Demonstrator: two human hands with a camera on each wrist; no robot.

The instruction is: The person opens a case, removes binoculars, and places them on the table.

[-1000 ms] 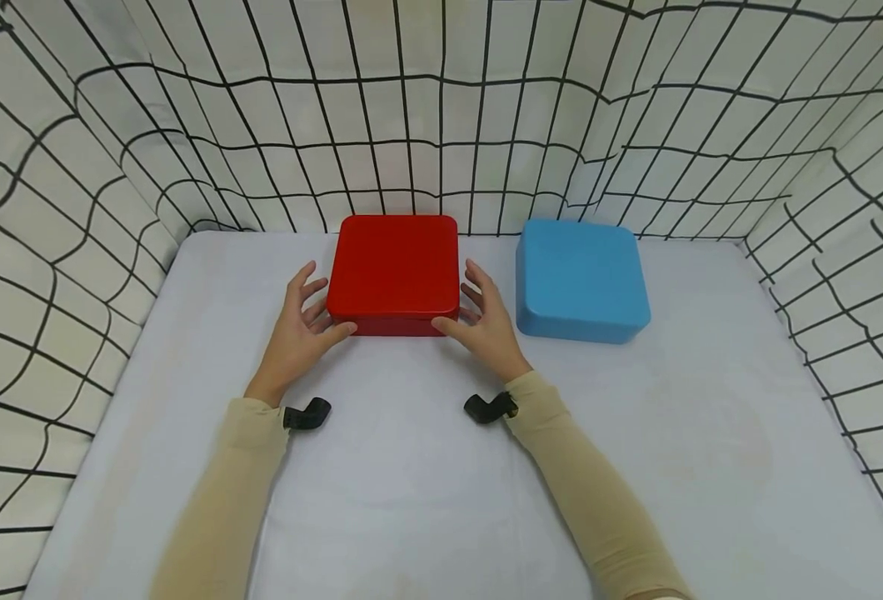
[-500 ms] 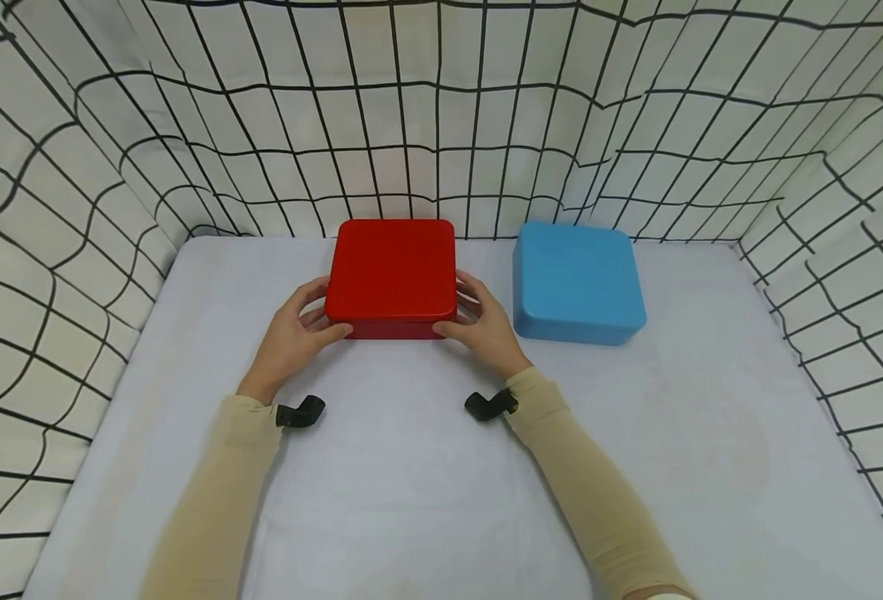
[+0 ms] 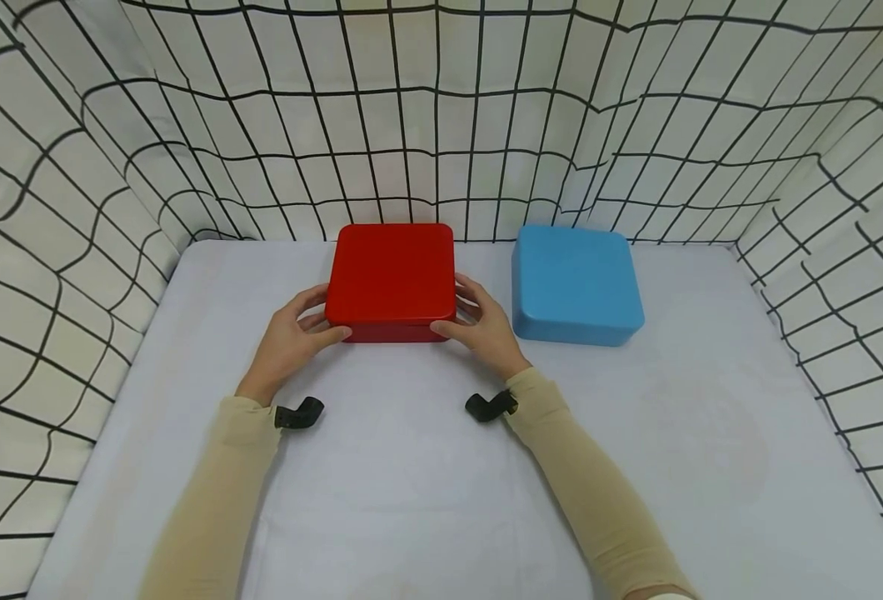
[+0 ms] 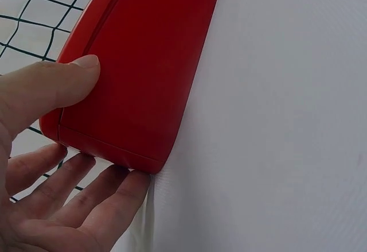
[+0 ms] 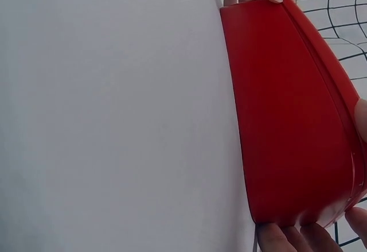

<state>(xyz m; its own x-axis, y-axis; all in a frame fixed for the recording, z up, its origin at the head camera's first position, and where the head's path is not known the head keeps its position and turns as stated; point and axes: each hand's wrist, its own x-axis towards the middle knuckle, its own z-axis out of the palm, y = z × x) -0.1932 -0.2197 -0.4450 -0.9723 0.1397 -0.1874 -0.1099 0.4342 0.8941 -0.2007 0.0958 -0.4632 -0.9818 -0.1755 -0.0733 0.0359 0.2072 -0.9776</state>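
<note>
A red lidded box [image 3: 392,271] lies on the white table, its long front side facing the person. The left hand [image 3: 284,346] grips its left end; in the left wrist view the thumb [image 4: 71,82] presses on the front face and the fingertips [image 4: 129,192] touch the end wall. At the opposite end the right hand [image 3: 490,333] holds the box likewise, with its thumb on the front right corner and its fingers [image 5: 301,239] against the end wall. A seam below the top edge of the red box [image 5: 287,114] shows in the right wrist view.
A light blue box [image 3: 576,283] stands just right of the right hand. A white wall with a black wire grid [image 3: 441,125] rises behind both boxes and along the sides of the white table [image 3: 404,483]. Black wrist mounts [image 3: 301,413] stick out from both sleeves.
The left hand's spread fingers have closed in on the red box's left end, and the right hand's fingers have drawn in against its right end. The red box stays in place on the table.
</note>
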